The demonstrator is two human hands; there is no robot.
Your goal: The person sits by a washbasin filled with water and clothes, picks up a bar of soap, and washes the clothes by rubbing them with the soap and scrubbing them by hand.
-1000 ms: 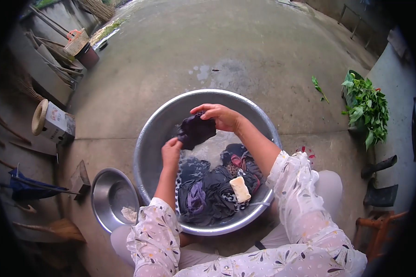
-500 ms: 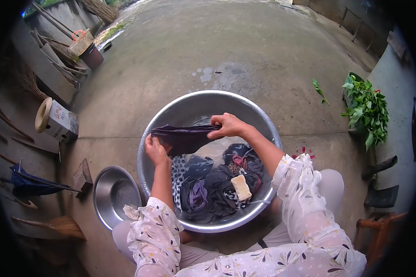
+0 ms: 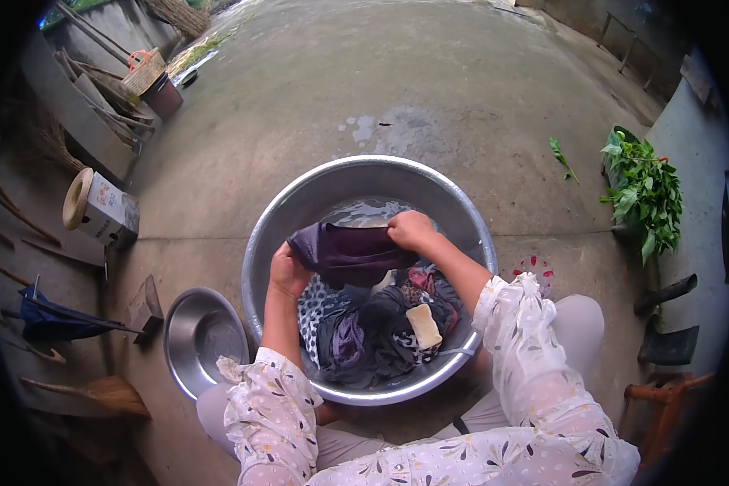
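A dark purple cloth (image 3: 352, 249) is stretched between my two hands, above the large metal basin (image 3: 300, 202). My left hand (image 3: 288, 271) is closed on its left end; my right hand (image 3: 413, 231) pinches its right end. Below lie wet dark clothes (image 3: 373, 340) in sudsy water (image 3: 368, 212), with a white and dark spotted piece (image 3: 309, 312) at the left and a purple bundle (image 3: 347, 340) among them. A pale yellow bar of soap (image 3: 423, 326) rests on top of the heap. The cloth hides part of the water and laundry behind it.
A smaller metal basin (image 3: 194, 324) stands left of the large one, near my knee. Further left are a box with a round lid (image 3: 105, 212), a wooden block (image 3: 144, 304) and a broom (image 3: 113, 394). Leafy greens (image 3: 644, 190) fill a container at the right, near a wooden stool (image 3: 664, 405).
Both hands have shifted right, the left one most, and the cloth has opened from a folded strip into a broader sheet facing me. The soap and laundry heap stay put.
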